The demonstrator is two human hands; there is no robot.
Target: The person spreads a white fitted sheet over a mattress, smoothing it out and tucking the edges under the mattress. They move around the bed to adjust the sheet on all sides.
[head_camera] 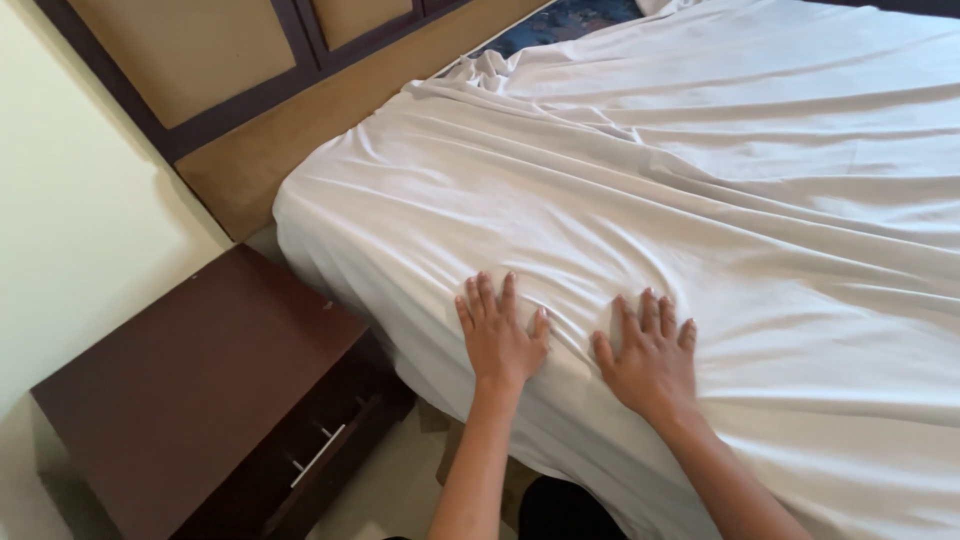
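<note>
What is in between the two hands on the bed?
Only wrinkled white sheet. The left hand and right hand both lie flat on it, apart, with a bare creased strip between them, seen in the head view.

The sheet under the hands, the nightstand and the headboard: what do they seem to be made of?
Sheet: thin white woven cloth, probably cotton or a blend; it creases into soft folds around both flat hands. Nightstand: dark reddish-brown wood or veneer with a smooth, low sheen, and a metal-looking drawer handle. Headboard: tan padded panels, fabric-like and matte, in dark wooden framing.
</note>
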